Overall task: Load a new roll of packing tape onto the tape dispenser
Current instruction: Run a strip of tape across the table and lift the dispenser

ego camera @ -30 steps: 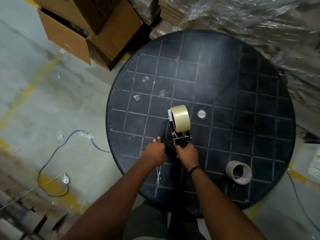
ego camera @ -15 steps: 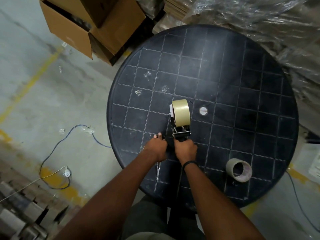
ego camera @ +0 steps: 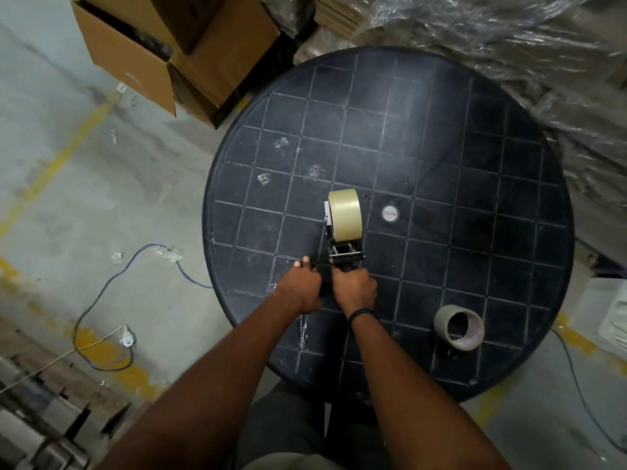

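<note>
A full tan roll of packing tape (ego camera: 344, 214) sits on the tape dispenser (ego camera: 345, 254), which stands near the middle of the round black table (ego camera: 475, 184). My right hand (ego camera: 355, 289) is closed around the dispenser's black handle at the near end. Just to its left, my left hand (ego camera: 300, 285) has its fingers curled at the dispenser's side; a thin strip of clear tape seems to trail from it toward me, and what it grips is hidden. An empty cardboard tape core (ego camera: 459, 327) lies on the table at the near right.
A small round white sticker (ego camera: 390, 213) marks the table's centre. Open cardboard boxes (ego camera: 176, 52) stand on the floor at the far left. Plastic-wrapped stacks (ego camera: 492, 35) crowd the far and right sides. Cables (ego camera: 112, 293) run across the concrete floor on the left.
The view has shifted slightly. Both hands stay at the dispenser's handle end and have pushed a little farther onto the table; the roll and the empty core have not moved.
</note>
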`<state>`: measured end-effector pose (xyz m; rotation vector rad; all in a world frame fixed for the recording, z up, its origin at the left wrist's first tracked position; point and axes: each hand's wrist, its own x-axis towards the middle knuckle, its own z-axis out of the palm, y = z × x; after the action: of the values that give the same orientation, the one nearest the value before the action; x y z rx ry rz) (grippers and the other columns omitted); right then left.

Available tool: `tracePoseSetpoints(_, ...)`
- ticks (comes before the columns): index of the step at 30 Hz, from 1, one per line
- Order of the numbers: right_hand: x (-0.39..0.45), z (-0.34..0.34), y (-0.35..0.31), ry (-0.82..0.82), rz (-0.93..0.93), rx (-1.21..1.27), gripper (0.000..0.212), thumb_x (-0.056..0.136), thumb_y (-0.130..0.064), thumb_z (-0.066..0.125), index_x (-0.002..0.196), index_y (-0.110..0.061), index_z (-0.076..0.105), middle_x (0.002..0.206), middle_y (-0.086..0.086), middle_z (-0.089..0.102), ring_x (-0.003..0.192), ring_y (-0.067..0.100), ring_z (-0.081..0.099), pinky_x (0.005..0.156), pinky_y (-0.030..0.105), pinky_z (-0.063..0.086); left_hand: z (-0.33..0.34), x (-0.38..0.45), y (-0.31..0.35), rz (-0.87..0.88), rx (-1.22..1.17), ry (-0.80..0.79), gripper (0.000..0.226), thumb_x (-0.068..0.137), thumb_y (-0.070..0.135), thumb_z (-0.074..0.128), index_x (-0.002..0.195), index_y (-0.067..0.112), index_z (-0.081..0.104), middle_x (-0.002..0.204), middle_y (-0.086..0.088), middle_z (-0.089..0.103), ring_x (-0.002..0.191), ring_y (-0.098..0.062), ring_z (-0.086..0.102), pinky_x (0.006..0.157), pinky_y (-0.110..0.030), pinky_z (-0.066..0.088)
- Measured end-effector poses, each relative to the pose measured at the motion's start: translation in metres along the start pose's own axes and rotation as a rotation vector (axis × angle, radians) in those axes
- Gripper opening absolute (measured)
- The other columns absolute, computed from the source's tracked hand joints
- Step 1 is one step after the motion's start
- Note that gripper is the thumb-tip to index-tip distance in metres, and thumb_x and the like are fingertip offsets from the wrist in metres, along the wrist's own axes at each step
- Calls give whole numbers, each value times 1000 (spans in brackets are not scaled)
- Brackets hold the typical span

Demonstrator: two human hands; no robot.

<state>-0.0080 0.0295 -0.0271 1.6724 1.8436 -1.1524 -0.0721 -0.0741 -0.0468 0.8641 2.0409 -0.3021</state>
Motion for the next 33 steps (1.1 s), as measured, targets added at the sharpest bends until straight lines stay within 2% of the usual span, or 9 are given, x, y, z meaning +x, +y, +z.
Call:
tracePoseSetpoints(6,-4,0,6,-2,10,-10,47,83,-53,69,103,-10,76,111,19,73,102,39,69,81,36,53,-1,-3,-4,12,-13,-6,80,85,27,64,155,6,31,167,-25,8,147,-43,32,111,-53,43)
tracePoseSetpoints(11,-14,-1,23,-24,22,-38,47,81,-53,68,100,-12,76,109,17,74,99,38,70,82,36,56,1,-2,-6,16,-4,8,81,84,29,65,154,6,33,167,-24,10,144,-42,36,109,-53,44)
tracePoseSetpoints(15,-29,-7,53,-35,49,-67,48,81,-52,65,104,-10,75,111,19,73,100,40,69,82,34,55,1,-6,-5,17,11,14,84,88,32,64,157,5,26,168,-22,7,148,-41,31,113,-51,40)
tracePoseSetpoints(20,-42,-14,83,-42,83,-112,51,82,-52,66,107,-8,75,115,20,72,105,40,68,84,35,54,0,-10,-5,26,23,34,82,88,32,64,157,6,27,168,-23,8,150,-39,30,115,-48,36)
tracePoseSetpoints(25,-43,-19,80,-48,79,-116,56,81,-52,64,112,-7,72,119,21,71,108,40,67,86,35,53,5,-11,-8,31,10,38,82,90,30,64,158,7,24,169,-21,4,153,-38,22,119,-49,31)
tracePoseSetpoints(33,-48,-20,94,-44,90,-115,55,80,-51,65,112,-8,73,120,20,71,108,39,68,89,36,54,14,-12,-8,12,-13,-13,94,93,35,62,162,8,4,169,-16,-11,157,-35,5,121,-54,29)
